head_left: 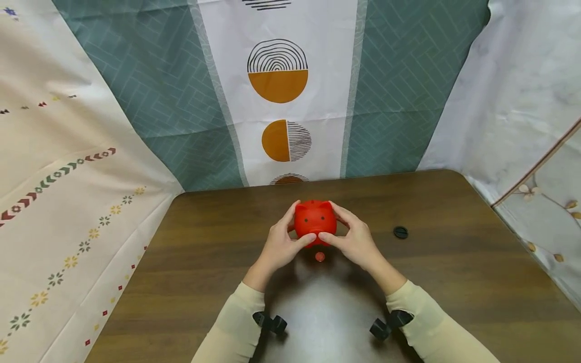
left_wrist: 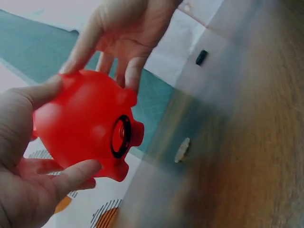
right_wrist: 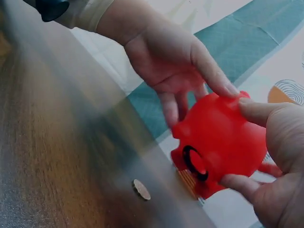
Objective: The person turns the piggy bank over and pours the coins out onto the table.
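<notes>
Red piggy bank (head_left: 315, 220) held just above the bench (head_left: 454, 282), face toward the wearer. Left hand (head_left: 280, 245) and right hand (head_left: 353, 241) both curled round its sides, thumbs under the snout. Round opening in its belly uncovered. Coin (head_left: 320, 257) lying directly beneath. Black plug (head_left: 400, 232) well right of the piggy bank.

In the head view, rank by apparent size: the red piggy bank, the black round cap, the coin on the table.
1. Red plastic piggy bank, held between both hands, clearly largest.
2. Black round cap on the brown wooden table.
3. Small coin below the bank, slightly smaller than the cap; close call.
</notes>
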`<control>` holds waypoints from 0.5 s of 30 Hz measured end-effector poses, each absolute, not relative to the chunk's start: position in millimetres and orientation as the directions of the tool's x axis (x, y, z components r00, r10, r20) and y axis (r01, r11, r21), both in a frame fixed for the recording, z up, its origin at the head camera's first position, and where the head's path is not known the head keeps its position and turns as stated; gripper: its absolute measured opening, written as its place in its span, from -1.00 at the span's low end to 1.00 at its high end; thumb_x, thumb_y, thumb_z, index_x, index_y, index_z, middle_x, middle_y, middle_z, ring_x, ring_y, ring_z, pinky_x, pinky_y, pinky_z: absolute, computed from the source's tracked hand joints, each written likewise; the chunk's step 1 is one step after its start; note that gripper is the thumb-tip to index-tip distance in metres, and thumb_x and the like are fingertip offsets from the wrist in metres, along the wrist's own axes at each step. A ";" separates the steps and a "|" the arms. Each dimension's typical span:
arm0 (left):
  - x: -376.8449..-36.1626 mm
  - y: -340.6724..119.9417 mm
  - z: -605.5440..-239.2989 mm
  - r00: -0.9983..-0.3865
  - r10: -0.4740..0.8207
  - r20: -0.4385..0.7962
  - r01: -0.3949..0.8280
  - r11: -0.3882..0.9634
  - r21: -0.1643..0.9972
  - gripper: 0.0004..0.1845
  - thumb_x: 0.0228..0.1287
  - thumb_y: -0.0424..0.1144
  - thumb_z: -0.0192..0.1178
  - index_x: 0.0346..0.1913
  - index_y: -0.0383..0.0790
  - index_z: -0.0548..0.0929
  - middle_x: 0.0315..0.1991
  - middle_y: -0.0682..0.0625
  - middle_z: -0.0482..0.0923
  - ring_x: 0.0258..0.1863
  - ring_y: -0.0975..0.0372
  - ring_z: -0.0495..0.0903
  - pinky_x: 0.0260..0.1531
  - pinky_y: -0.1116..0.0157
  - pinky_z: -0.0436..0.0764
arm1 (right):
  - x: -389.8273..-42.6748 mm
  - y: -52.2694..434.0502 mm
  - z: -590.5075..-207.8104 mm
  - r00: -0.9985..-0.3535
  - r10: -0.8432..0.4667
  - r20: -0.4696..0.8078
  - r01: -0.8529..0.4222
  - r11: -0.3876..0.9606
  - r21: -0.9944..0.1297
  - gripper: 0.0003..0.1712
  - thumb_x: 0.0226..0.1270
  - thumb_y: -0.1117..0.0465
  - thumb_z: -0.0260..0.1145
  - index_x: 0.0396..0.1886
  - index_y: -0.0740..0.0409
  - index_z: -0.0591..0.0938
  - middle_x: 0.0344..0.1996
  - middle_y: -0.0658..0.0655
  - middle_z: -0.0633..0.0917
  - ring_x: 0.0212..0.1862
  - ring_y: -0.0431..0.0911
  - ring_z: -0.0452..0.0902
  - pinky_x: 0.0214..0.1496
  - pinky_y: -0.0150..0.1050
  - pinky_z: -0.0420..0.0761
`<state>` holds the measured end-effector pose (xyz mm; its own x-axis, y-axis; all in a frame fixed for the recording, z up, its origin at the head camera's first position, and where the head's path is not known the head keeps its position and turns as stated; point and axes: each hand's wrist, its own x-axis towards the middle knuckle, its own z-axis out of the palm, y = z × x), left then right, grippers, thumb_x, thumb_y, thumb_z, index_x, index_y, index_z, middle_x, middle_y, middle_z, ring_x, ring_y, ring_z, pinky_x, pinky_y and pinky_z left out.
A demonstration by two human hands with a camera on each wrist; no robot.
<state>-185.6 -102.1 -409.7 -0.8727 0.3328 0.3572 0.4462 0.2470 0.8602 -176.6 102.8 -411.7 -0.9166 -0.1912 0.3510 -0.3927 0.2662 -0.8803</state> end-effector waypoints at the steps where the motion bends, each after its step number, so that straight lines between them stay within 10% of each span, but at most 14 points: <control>1: -187.3 -101.5 -411.5 -0.857 0.327 0.398 0.483 0.240 0.842 -0.12 0.14 -0.32 0.38 0.48 -0.19 0.14 0.30 -0.16 0.38 0.14 -0.05 0.50 -0.24 0.17 0.69 | -178.5 103.6 -415.1 -0.901 -0.181 0.395 -0.431 0.252 -0.867 -0.13 0.08 0.24 0.51 0.40 0.17 0.35 0.32 0.15 0.42 0.25 0.13 0.41 -0.08 -0.06 0.66; 6: -197.7 -98.1 -421.7 -0.785 0.284 0.551 0.615 0.244 0.750 -0.08 0.06 -0.29 0.45 0.47 -0.09 0.19 0.44 -0.06 0.16 0.26 0.03 0.41 -0.23 0.13 0.68 | -191.1 108.3 -429.5 -0.820 -0.156 0.551 -0.572 0.194 -0.797 -0.08 0.00 0.34 0.54 0.41 0.06 0.36 0.38 0.09 0.36 0.28 0.11 0.38 -0.12 -0.10 0.66; 15: -201.7 -99.9 -439.2 -0.901 0.258 0.350 0.421 0.316 0.850 -0.13 0.14 -0.09 0.40 0.47 0.09 0.16 0.32 0.07 0.32 0.07 0.10 0.52 -0.29 0.28 0.69 | -182.5 103.3 -420.5 -0.932 -0.208 0.296 -0.326 0.131 -0.936 -0.13 0.12 0.29 0.48 0.43 0.17 0.30 0.29 0.24 0.44 0.28 0.19 0.36 -0.10 -0.19 0.66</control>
